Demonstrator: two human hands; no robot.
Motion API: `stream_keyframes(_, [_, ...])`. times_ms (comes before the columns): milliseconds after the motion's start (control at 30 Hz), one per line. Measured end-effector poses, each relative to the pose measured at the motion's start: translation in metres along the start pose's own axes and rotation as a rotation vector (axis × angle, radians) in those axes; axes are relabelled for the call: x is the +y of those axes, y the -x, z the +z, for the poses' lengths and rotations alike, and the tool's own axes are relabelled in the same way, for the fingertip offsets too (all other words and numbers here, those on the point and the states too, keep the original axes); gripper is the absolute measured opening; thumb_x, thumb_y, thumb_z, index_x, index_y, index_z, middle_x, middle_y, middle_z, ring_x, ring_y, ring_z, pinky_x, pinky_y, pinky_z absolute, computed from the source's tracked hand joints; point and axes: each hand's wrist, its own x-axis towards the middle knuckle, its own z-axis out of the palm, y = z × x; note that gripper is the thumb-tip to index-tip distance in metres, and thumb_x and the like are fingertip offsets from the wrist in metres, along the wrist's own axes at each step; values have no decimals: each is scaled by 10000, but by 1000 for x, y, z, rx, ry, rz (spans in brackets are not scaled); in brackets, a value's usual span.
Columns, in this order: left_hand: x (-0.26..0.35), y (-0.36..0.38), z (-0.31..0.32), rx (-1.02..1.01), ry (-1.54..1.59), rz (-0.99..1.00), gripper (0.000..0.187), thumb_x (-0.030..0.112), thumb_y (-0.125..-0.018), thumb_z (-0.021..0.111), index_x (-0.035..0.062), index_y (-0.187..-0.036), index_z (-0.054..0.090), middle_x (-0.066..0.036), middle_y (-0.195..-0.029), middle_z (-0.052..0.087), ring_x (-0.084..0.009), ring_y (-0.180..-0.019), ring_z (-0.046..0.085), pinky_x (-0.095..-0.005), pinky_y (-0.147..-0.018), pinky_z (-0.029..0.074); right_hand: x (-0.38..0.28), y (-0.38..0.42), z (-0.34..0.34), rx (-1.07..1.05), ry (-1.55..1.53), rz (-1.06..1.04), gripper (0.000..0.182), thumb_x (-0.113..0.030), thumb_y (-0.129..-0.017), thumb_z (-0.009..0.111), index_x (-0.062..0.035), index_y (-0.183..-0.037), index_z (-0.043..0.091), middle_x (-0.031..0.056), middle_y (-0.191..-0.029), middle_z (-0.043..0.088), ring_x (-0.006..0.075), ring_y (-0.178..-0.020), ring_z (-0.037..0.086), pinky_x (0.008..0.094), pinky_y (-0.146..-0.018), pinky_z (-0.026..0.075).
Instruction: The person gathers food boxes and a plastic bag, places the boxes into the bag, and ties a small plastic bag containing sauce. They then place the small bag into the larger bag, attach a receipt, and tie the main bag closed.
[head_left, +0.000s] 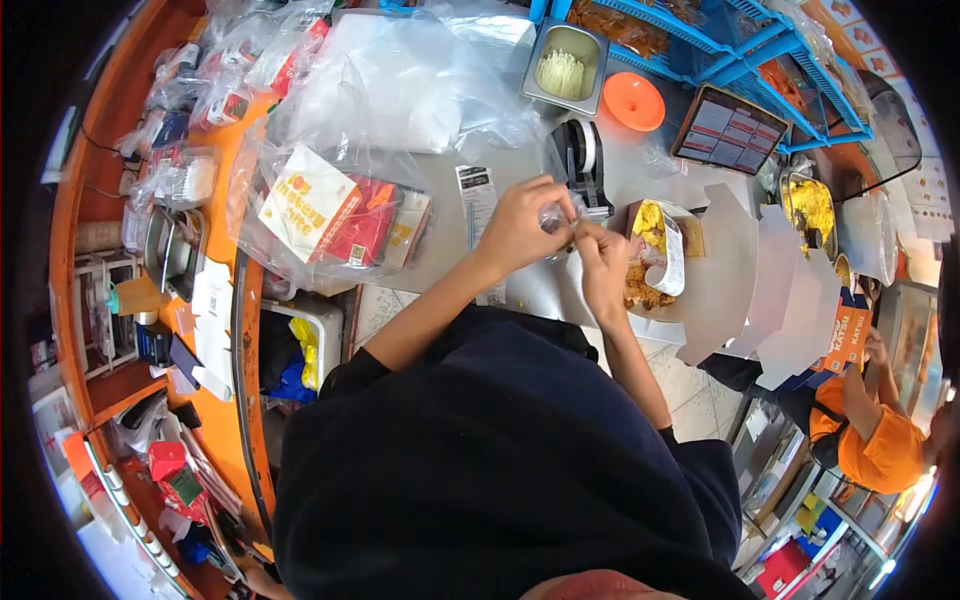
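My left hand [525, 228] and my right hand [602, 268] meet above the counter, fingers pinched on a small piece of clear plastic [556, 214]. Whether it is a small bag or a film is hard to tell. Just beyond them stands a black tape dispenser [580, 160] with a roll in it. Close by my right hand is an open food box [690, 310] with yellow and brown fried food [645, 290] and a curled white paper slip [664, 265]. A printed receipt [478, 200] lies to the left of my left hand.
A clear bag with a red and white box [325, 212] lies at left. Behind are a metal tub [565, 65] of pale sticks, an orange bowl [633, 101], a tablet [730, 130] and blue racks [700, 55]. A person in an orange shirt [870, 440] stands at right, holding an orange box.
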Motion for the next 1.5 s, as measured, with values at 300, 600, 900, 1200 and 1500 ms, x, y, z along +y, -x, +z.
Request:
stream_keyframes(300, [4, -1, -13, -47, -5, 15, 117, 39, -671, 727, 39, -770, 666, -61, -789, 595, -174, -696, 588, -280, -664, 475, 7, 0, -7, -101, -115, 35, 246, -133, -857, 473, -9, -651, 423, -15, -592, 360, 73, -577, 320, 290, -515, 256])
stream_keyframes(600, [21, 2, -37, -21, -217, 42, 457, 150, -638, 810, 130, -1072, 666, -115, -1165, 535, -274, -1080, 548, -367, -875, 455, -23, 10, -20, -148, 243, -239, 245, -196, -716, 657, -27, -794, 498, 132, -817, 497, 253, -763, 463, 397, -730, 343])
stream_keyframes(900, [78, 59, -260, 641, -995, -349, 728, 271, -685, 832, 21, -1298, 528, -167, -1303, 503, -362, -1203, 476, -464, -982, 386, -131, -34, 128, -89, 113, -586, 624, -250, -620, 856, -45, -1124, 549, 172, -1167, 513, 286, -1064, 499, 383, -857, 392])
stream_keyframes(1200, [65, 101, -340, 778, 88, -279, 185, 41, -876, 534, -16, -1037, 604, -60, -973, 633, -135, -894, 612, -280, -796, 496, -179, -209, 101, -763, -144, -161, 236, -109, -751, 660, -35, -975, 664, 73, -928, 675, 141, -799, 651, 280, -643, 491])
stream_keyframes(1500, [41, 70, -387, 250, 189, -96, 436, -86, -802, 563, -7, -1225, 491, -119, -1196, 524, -171, -1083, 561, -313, -959, 411, -100, -286, 180, 373, 534, 47, 183, -202, -694, 810, -65, -727, 693, 122, -708, 650, 258, -652, 638, 369, -577, 480])
